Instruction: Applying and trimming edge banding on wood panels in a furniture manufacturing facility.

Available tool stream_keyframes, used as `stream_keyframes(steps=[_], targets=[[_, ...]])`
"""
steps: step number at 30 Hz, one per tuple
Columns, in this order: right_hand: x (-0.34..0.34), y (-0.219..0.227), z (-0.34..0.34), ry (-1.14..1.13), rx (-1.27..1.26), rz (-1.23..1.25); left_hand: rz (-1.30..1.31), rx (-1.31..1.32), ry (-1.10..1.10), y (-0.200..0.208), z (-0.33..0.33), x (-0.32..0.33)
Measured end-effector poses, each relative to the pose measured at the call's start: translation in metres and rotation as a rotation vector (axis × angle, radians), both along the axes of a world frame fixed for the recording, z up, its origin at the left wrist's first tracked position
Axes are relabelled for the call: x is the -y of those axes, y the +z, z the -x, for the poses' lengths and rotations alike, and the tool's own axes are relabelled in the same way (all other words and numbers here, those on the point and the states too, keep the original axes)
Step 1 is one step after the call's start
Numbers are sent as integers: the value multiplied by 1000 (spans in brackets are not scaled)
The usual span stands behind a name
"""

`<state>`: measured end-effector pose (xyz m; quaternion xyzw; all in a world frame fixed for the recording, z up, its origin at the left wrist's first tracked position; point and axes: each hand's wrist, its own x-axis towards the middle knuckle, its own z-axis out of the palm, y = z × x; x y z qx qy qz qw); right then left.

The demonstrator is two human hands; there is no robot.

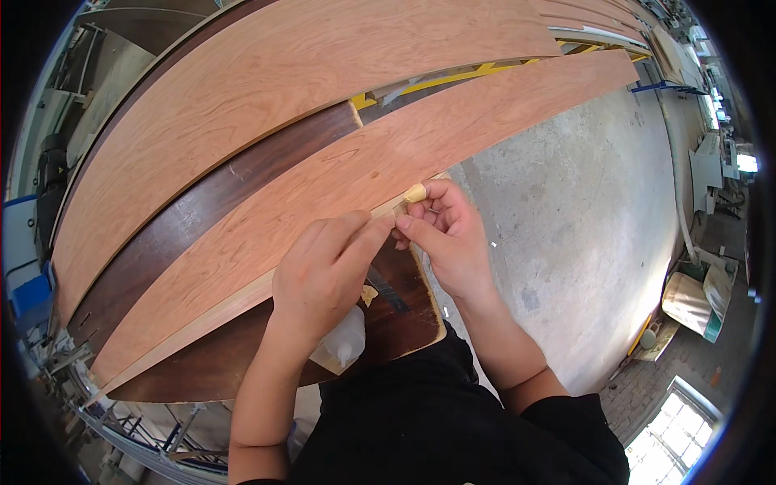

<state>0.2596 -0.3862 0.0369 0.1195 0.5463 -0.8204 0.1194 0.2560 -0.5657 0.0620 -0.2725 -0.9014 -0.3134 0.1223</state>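
Note:
My left hand (319,263) and my right hand (457,242) meet at the near edge of a long reddish plywood board (299,182). Both have thumb and fingers pinched together around something small and pale, mostly hidden by the fingertips. A yellow covering (415,193) wraps the tip of my right index finger. Along the board's near edge runs a narrow, paler wood strip (230,302), passing behind my left hand. Under my left wrist, a translucent squeeze bottle (347,335) with a nozzle lies on the dark brown table (234,356).
Beyond a dark gap lies a second, wider plywood panel (242,105). A flat dark bar (390,289) and a small yellowish scrap (369,295) rest near the table's right corner. Yellow metal framing (485,69) shows between the boards. Grey concrete floor (574,202) spreads to the right.

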Motion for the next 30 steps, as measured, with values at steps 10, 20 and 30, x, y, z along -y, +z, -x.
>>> stream_keyframes(steps=[10,20,30], targets=[[-1,-8,-3,-32,-17,100,81,18,-20,2,0,0],[-1,-8,-4,-24,-44,95,36,-1,-11,2,1,-1],[-9,4,-2,-16,-654,-674,2,9,0,3,2,-1]])
